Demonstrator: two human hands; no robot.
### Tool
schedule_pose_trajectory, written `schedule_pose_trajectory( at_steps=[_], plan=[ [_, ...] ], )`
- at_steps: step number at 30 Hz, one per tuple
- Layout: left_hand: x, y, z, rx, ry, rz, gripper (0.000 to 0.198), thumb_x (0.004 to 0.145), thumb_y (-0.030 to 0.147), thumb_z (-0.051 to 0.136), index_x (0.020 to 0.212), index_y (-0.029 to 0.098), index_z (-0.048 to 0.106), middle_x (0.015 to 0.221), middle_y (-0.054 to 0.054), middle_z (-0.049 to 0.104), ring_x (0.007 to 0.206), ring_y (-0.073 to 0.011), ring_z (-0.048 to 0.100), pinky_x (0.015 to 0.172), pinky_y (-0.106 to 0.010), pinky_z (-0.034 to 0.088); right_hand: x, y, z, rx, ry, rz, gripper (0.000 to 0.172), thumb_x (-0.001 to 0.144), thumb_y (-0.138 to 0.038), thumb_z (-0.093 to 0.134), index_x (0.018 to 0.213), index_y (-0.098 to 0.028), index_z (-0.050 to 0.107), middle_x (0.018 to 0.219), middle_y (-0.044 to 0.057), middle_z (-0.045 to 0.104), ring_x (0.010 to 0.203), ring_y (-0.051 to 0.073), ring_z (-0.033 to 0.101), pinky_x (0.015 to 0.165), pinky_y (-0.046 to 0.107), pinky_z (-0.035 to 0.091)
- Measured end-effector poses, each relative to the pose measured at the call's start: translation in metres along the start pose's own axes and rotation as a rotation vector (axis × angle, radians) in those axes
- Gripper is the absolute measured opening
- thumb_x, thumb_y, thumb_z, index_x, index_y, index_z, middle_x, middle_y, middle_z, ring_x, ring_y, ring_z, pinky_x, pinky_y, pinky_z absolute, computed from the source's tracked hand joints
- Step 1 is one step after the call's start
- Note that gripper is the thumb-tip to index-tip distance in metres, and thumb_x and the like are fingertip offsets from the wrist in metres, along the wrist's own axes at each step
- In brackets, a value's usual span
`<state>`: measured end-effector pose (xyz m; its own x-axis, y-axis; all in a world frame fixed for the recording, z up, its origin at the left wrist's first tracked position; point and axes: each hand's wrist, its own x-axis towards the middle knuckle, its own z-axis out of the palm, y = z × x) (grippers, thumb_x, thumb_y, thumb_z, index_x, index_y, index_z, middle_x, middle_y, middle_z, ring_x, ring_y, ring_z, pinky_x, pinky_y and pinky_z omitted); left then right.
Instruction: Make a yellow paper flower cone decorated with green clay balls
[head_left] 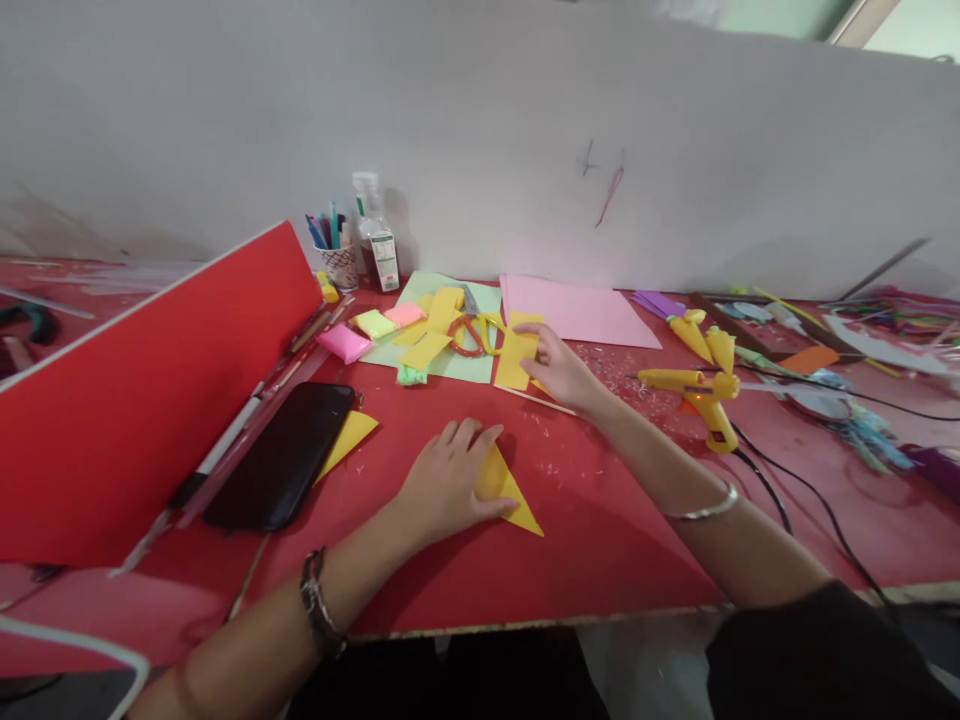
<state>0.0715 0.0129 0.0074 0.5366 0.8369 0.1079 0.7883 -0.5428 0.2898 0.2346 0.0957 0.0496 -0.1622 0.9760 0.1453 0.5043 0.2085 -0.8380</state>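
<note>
My left hand [446, 475] lies over a yellow paper triangle [525, 512] on the red table, its thumb and fingers spread apart. Farther forward, my right hand [559, 368] reaches to a yellow paper strip [514, 360]. Its index finger is stretched over the strip and the thumb is apart from it; whether the fingertips press on the paper is hard to see. Just left of the strip are scissors [469, 338] with red and yellow handles, among more yellow paper pieces [425, 352]. A thin white stick [536, 401] lies below my right hand.
A black phone [281, 455] partly covers another yellow piece [349, 442]. A red board [172, 390] stands at left. A yellow glue gun [701, 395] with a cord lies right. Behind are pink sheets [581, 310], a bottle [377, 240], a pen cup [339, 268] and yellow cones [691, 337].
</note>
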Motion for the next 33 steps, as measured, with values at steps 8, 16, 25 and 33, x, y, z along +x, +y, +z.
schedule_pose_trajectory(
  at_steps=[8, 16, 25, 33],
  plan=[
    [0.001, -0.001, -0.003, 0.0, -0.004, -0.056, 0.089, 0.058, 0.056, 0.061, 0.129, 0.015, 0.027, 0.113, -0.012, 0.044, 0.099, -0.0264, 0.049, 0.082, -0.039, 0.044, 0.073, -0.01, 0.057, 0.04, -0.029, 0.019, 0.022, 0.066, -0.006, 0.04, 0.082, -0.02, 0.045, 0.065, -0.005, 0.04, 0.051, 0.008, 0.04, 0.052, 0.022, 0.038],
    [0.001, 0.001, -0.011, -0.029, -0.112, -0.059, 0.084, 0.067, 0.048, 0.057, 0.134, 0.022, 0.012, 0.11, -0.008, 0.048, 0.09, -0.0231, 0.057, 0.066, -0.03, 0.047, 0.099, 0.0, 0.069, 0.046, 0.066, 0.124, 0.027, 0.066, -0.005, 0.04, 0.088, -0.019, 0.047, 0.073, 0.0, 0.048, 0.058, 0.01, 0.047, 0.052, 0.023, 0.039],
    [0.006, -0.014, -0.007, -0.629, 0.136, -0.188, 0.061, 0.075, 0.018, 0.043, 0.131, 0.018, 0.02, 0.094, -0.005, 0.05, 0.081, -0.0156, 0.052, 0.074, -0.028, 0.042, 0.024, -0.016, 0.023, 0.166, -0.221, 0.054, 0.009, 0.079, -0.014, 0.043, 0.084, -0.017, 0.05, 0.068, -0.003, 0.051, 0.056, 0.006, 0.049, 0.06, 0.02, 0.042],
    [0.01, -0.012, -0.019, -1.152, 0.323, -0.335, 0.054, 0.065, 0.028, 0.056, 0.116, 0.018, 0.042, 0.081, 0.0, 0.049, 0.071, -0.0125, 0.048, 0.065, -0.023, 0.041, -0.033, -0.001, -0.006, 0.001, -0.64, -0.109, 0.013, 0.076, -0.024, 0.051, 0.069, -0.014, 0.054, 0.066, -0.002, 0.052, 0.059, 0.007, 0.045, 0.057, 0.021, 0.035]
  ],
)
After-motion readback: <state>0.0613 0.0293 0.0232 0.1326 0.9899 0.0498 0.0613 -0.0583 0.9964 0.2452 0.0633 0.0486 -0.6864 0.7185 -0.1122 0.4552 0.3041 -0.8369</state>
